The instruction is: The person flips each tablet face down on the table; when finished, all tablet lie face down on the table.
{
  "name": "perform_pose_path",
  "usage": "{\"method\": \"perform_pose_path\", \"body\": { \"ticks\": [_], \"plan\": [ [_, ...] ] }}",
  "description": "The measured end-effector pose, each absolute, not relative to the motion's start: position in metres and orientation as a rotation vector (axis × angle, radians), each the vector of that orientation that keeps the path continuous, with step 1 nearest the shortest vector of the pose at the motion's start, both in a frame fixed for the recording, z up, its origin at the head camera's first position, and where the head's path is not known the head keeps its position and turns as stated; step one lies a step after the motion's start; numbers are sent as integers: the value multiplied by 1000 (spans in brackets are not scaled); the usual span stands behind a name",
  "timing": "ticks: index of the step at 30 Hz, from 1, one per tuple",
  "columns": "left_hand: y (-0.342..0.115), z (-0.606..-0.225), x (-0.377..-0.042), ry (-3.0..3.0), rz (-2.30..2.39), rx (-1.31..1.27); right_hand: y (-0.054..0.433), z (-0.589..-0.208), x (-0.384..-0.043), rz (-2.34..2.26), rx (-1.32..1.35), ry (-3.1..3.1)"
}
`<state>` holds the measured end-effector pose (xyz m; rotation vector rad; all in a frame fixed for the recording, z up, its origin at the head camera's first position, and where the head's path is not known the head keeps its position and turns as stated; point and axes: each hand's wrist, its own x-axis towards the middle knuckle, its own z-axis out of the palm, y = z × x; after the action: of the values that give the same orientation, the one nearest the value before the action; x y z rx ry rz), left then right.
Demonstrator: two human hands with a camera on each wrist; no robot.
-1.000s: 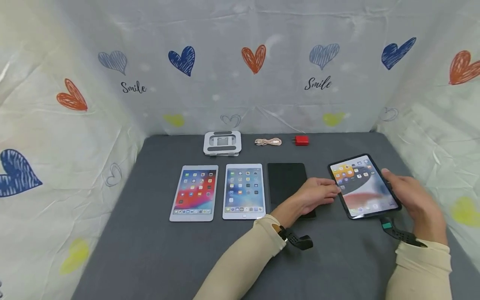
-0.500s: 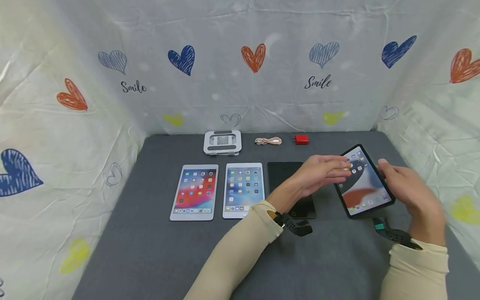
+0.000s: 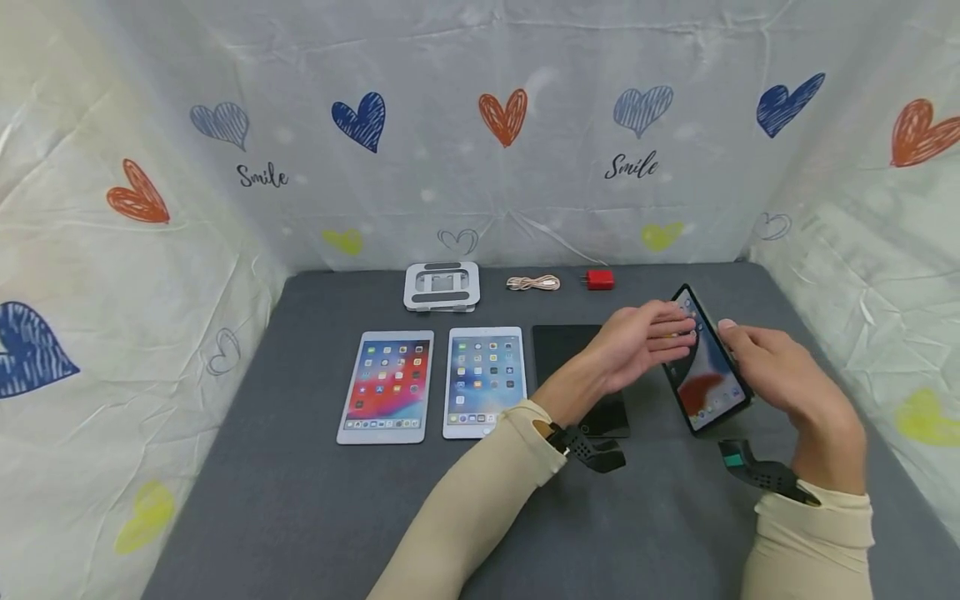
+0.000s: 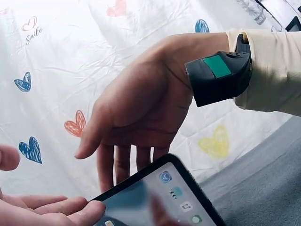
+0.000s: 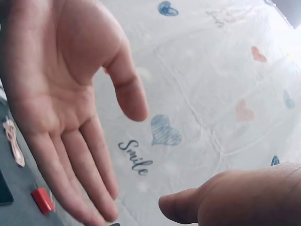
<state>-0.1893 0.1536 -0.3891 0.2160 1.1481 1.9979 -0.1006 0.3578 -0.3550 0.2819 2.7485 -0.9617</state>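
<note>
In the head view a black-framed tablet (image 3: pixel 708 371) with a lit home screen stands tilted at the right, its screen turned leftward. My right hand (image 3: pixel 787 371) holds it by the right side, thumb at the edge. From the left wrist view, fingers of my right hand (image 4: pixel 141 103) pass behind the tablet (image 4: pixel 155 188). My left hand (image 3: pixel 637 342) has straight fingers, palm toward the tablet, overlapping the screen's upper left part. Those fingertips lie right at the frame in the left wrist view. The right wrist view shows the left palm (image 5: pixel 56 103) facing the right thumb (image 5: pixel 181 207).
Left of the hands lie two white tablets with lit screens, one red and blue (image 3: pixel 386 387), one pale blue (image 3: pixel 486 379). A dark tablet (image 3: pixel 566 350) is partly under the left arm. Behind sit a silver stand (image 3: pixel 442 287), a coiled cable (image 3: pixel 532 283) and a red charger plug (image 3: pixel 599 279).
The held tablet has tilted up more steeply and turned to face left. My right hand has moved left with it; my left hand has risen from its left edge over the screen.
</note>
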Motion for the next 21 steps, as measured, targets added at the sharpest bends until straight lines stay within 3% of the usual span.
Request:
{"method": "perform_pose_path", "body": {
  "ticks": [10, 21],
  "plan": [
    [145, -388, -182, 1180, 2088, 55, 332, -358, -107, -965, -6, 2679],
    [116, -397, -187, 1201, 2029, -92, 349, -396, -122, -936, 63, 2608]
  ]
}}
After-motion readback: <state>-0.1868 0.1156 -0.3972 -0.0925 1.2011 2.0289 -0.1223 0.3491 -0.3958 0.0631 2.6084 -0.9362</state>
